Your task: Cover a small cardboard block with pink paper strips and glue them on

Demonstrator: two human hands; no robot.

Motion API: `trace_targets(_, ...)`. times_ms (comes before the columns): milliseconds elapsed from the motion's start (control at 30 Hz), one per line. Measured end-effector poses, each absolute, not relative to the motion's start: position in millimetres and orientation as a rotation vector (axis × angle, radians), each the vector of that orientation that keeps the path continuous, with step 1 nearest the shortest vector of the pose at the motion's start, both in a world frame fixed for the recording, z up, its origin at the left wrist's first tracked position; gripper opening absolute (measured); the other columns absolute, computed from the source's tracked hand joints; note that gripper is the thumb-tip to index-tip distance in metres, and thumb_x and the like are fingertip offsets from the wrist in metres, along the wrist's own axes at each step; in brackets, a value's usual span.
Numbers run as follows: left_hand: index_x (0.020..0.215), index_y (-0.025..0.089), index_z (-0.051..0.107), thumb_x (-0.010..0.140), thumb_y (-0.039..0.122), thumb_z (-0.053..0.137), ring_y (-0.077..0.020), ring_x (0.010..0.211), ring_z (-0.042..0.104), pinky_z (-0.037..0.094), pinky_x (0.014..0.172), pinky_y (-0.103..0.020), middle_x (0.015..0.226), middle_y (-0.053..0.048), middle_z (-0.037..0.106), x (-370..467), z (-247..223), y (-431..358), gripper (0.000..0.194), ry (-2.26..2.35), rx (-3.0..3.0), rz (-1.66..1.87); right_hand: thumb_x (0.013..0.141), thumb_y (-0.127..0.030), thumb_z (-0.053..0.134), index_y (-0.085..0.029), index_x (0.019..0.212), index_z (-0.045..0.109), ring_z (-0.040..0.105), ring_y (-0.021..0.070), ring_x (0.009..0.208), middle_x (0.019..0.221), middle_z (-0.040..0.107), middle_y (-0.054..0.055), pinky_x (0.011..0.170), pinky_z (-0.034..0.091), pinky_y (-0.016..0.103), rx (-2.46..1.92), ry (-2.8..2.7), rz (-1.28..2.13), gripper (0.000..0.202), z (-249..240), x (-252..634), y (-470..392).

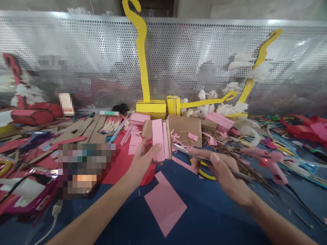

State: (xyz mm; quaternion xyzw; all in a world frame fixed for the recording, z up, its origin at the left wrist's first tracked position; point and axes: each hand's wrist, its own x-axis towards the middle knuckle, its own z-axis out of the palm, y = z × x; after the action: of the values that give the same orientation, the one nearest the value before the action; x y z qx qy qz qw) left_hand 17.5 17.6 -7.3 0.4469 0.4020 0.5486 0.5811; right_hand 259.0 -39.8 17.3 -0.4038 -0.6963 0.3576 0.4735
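My left hand (148, 156) is closed round a small cardboard box (168, 139) whose front carries pink paper strips (158, 136). To its right, my right hand (219, 168) grips a slim metallic tool (236, 173); its tip lies close to the box's lower right side. I cannot make out exactly what kind of tool it is. Below both hands, a pink paper sheet (166, 204) lies on the blue surface (204, 217). Red paper (117, 170) is spread beneath my left hand.
A pink glue gun (270, 161) with a glowing red light lies at the right, its cord trailing down. Yellow paper hooks on boxes (150, 107) stand behind, before a perforated metal panel (173, 51). Cardboard strips (89, 131) and scraps lie at the left.
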Motion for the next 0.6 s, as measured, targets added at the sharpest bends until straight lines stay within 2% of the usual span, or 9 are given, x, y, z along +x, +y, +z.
trace_targets(67, 0.124, 0.023, 0.061, 0.079, 0.042, 0.080, -0.0220, 0.087, 0.071, 0.063, 0.055, -0.030, 0.123, -0.008, 0.069, 17, -9, 18, 0.053, 0.938, 1.036, 1.275, 0.107, -0.048, 0.040, -0.024, 0.128, 0.070, 0.072, 0.0219, 0.083, 0.094, 0.075, 0.009, 0.066, 0.058, 0.032, -0.993, -1.716, 0.946, 0.044, 19, 257, -42)
trace_targets(167, 0.124, 0.023, 0.062, 0.077, 0.043, 0.081, -0.0215, 0.081, 0.073, 0.063, 0.055, -0.030, 0.117, -0.008, 0.072, 17, -10, 18, 0.054, 0.933, 1.009, 1.265, 0.104, -0.047, 0.050, -0.023, 0.119, 0.068, 0.077, 0.0244, 0.084, 0.093, 0.079, 0.009, 0.072, 0.061, 0.036, -0.956, -1.635, 1.045, 0.034, 17, 253, -40)
trace_targets(300, 0.126, 0.022, 0.062, 0.079, 0.042, 0.080, -0.0207, 0.074, 0.073, 0.062, 0.055, -0.030, 0.109, -0.008, 0.074, 17, -8, 16, 0.055, 0.908, 1.013, 1.253, 0.100, -0.047, 0.058, -0.021, 0.098, 0.065, 0.078, 0.0246, 0.076, 0.086, 0.080, 0.010, 0.068, 0.063, 0.036, -0.929, -1.540, 1.120, 0.027, 12, 250, -34)
trace_targets(433, 0.128, 0.022, 0.061, 0.082, 0.042, 0.077, -0.0235, 0.079, 0.074, 0.063, 0.055, -0.031, 0.113, -0.010, 0.073, 16, -7, 15, 0.053, 0.877, 1.049, 1.232, 0.099, -0.047, 0.061, -0.020, 0.095, 0.066, 0.078, 0.0228, 0.071, 0.081, 0.080, 0.008, 0.064, 0.062, 0.032, -0.990, -1.546, 1.082, 0.028, 9, 251, -29)
trace_targets(600, 0.125, 0.020, 0.060, 0.081, 0.042, 0.077, -0.0207, 0.077, 0.073, 0.063, 0.054, -0.031, 0.120, -0.011, 0.071, 17, -6, 16, 0.052, 0.884, 1.049, 1.228, 0.100, -0.045, 0.061, -0.020, 0.093, 0.068, 0.078, 0.0197, 0.067, 0.078, 0.080, 0.007, 0.057, 0.058, 0.025, -1.000, -1.560, 1.049, 0.027, 10, 249, -29)
